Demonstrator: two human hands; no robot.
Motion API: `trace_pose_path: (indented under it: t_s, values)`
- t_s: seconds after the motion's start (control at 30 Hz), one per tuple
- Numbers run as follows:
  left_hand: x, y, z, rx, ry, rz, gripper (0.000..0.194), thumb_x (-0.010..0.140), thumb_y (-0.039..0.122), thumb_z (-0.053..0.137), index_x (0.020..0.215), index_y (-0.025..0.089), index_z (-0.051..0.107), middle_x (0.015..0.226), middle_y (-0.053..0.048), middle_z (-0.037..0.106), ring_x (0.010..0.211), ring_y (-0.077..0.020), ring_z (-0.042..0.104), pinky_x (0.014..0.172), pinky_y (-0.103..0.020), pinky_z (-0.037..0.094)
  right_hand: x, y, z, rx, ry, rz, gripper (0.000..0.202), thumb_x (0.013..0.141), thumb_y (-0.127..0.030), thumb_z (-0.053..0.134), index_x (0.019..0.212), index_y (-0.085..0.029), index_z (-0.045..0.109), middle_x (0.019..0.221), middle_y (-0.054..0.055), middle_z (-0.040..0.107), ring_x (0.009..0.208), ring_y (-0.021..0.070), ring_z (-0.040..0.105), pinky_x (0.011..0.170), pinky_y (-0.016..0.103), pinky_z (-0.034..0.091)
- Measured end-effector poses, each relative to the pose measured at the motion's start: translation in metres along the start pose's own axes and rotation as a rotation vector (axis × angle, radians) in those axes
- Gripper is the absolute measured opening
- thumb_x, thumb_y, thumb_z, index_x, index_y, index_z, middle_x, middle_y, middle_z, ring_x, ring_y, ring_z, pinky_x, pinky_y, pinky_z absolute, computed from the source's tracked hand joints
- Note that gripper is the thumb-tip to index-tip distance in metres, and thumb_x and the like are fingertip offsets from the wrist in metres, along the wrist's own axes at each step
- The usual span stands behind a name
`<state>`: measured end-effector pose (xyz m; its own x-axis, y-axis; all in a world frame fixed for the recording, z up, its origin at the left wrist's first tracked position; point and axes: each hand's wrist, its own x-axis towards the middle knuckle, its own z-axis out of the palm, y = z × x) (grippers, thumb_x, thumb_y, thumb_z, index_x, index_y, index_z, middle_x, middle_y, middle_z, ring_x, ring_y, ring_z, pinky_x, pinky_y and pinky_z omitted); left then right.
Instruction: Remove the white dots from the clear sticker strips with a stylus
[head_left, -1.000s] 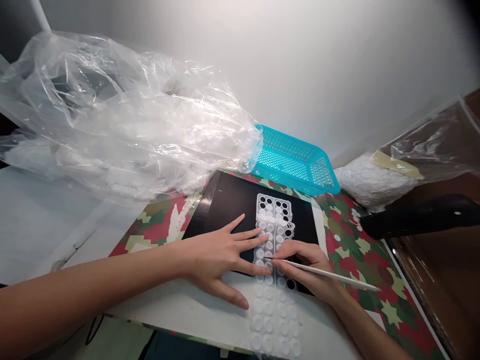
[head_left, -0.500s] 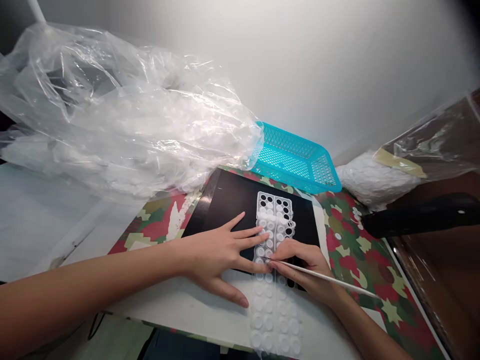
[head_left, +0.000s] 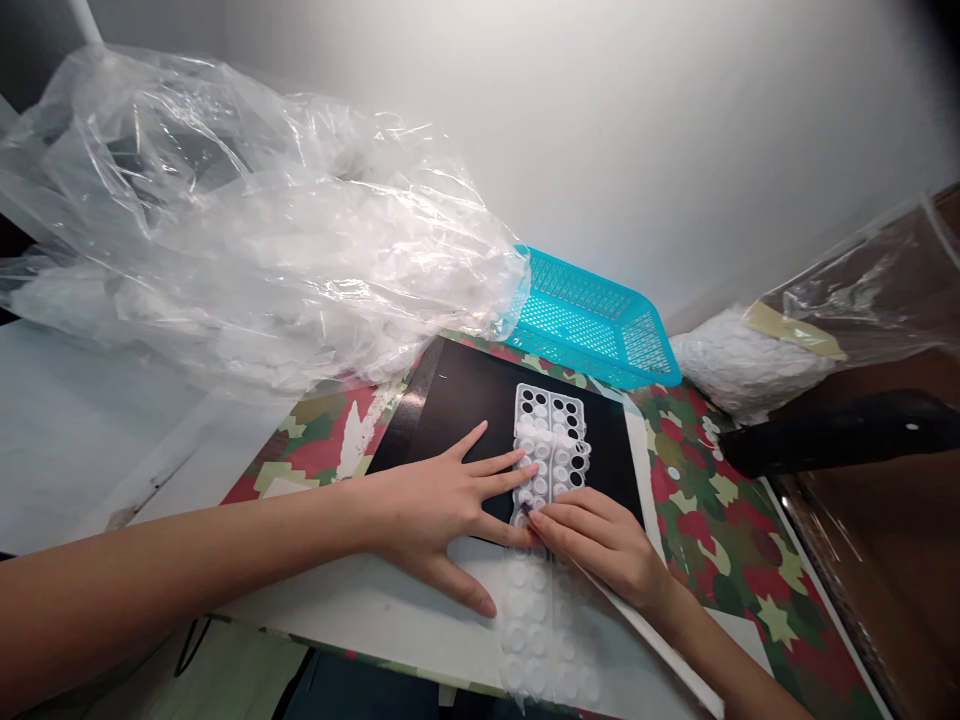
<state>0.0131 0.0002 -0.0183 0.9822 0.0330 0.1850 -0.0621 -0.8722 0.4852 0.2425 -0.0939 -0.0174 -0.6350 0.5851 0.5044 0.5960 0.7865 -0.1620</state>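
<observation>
A translucent white molded sheet (head_left: 525, 620) with rows of round cups runs toward me over a black mat (head_left: 469, 400). Some openings at its far end show the black beneath. My left hand (head_left: 457, 500) lies spread on it from the left, with fingertips touching the cups. Pinched in my right hand (head_left: 600, 540) is a long, thin white tool (head_left: 660, 645) with a dark tip. That tip is among the cups, by the left ring and little fingers. The tool's far end slants down to the right. Part of the sheet is hidden under both hands.
A large clear plastic bag (head_left: 300, 240) of white pieces lies at the back left, partly over a blue basket (head_left: 592, 320). To the right are another bag of white material (head_left: 727, 360) and a black handle-like object (head_left: 840, 430). A camouflage-patterned cover (head_left: 697, 510) shows around the mat.
My right hand has turned more palm-down and shifted slightly left. The tool's rear end has swung down toward me. My left hand stays nearly in place.
</observation>
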Motion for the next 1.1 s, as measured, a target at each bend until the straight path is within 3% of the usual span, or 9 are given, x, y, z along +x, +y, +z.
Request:
trace_pose_path:
  t_s: [0.27, 0.47, 0.67, 0.83, 0.93, 1.1]
  values:
    - [-0.001, 0.0, 0.001, -0.021, 0.037, 0.008, 0.066, 0.077, 0.057, 0.061, 0.135, 0.028, 0.048, 0.152, -0.016, 0.023, 0.139, -0.0393, 0.02, 0.107, -0.067, -0.001, -0.003, 0.005, 0.002, -0.034, 0.074, 0.12, 0.038, 0.084, -0.004, 0.055, 0.119, -0.02, 0.06, 0.085, 0.009, 0.072, 0.077, 0.0218, 0.066, 0.065, 0.036, 0.055]
    - [-0.002, -0.001, 0.001, -0.009, 0.041, 0.01, 0.064, 0.078, 0.059, 0.06, 0.134, 0.028, 0.049, 0.152, -0.016, 0.023, 0.139, -0.041, 0.02, 0.106, -0.069, 0.002, 0.006, -0.001, -0.002, 0.294, 0.067, 0.288, 0.023, 0.082, -0.006, 0.06, 0.099, -0.019, 0.066, 0.072, 0.005, 0.068, 0.067, 0.0176, 0.063, 0.06, 0.03, 0.053]
    - [0.001, -0.002, 0.002, 0.06, 0.048, 0.035, 0.062, 0.079, 0.06, 0.057, 0.132, 0.028, 0.051, 0.151, -0.014, 0.027, 0.139, -0.0398, 0.02, 0.108, -0.065, -0.002, -0.013, -0.001, -0.009, 0.469, 0.051, 0.492, 0.019, 0.081, -0.006, 0.061, 0.093, -0.02, 0.066, 0.074, 0.004, 0.067, 0.067, 0.0167, 0.062, 0.06, 0.029, 0.052]
    - [0.007, -0.001, 0.011, 0.036, 0.121, 0.052, 0.057, 0.083, 0.054, 0.055, 0.128, 0.021, 0.055, 0.145, -0.015, 0.039, 0.136, -0.0299, 0.032, 0.116, -0.048, 0.01, -0.023, 0.0, -0.009, 0.507, 0.055, 0.489, 0.023, 0.079, -0.004, 0.062, 0.095, -0.021, 0.066, 0.075, 0.004, 0.067, 0.069, 0.0169, 0.062, 0.061, 0.029, 0.052]
    - [0.008, 0.0, 0.015, 0.004, 0.125, 0.035, 0.059, 0.083, 0.053, 0.056, 0.132, 0.02, 0.052, 0.148, -0.015, 0.034, 0.136, -0.0299, 0.033, 0.116, -0.045, 0.018, -0.02, 0.0, -0.008, 0.508, 0.059, 0.467, 0.022, 0.08, -0.005, 0.062, 0.096, -0.021, 0.067, 0.077, 0.004, 0.067, 0.07, 0.0171, 0.063, 0.061, 0.029, 0.053]
    - [0.007, 0.0, 0.013, -0.035, 0.109, 0.024, 0.059, 0.083, 0.053, 0.057, 0.131, 0.019, 0.052, 0.152, -0.014, 0.024, 0.139, -0.0303, 0.026, 0.116, -0.045, 0.017, -0.018, 0.0, -0.007, 0.452, 0.047, 0.411, 0.021, 0.082, -0.008, 0.061, 0.097, -0.021, 0.068, 0.078, 0.005, 0.067, 0.07, 0.0174, 0.065, 0.061, 0.029, 0.055]
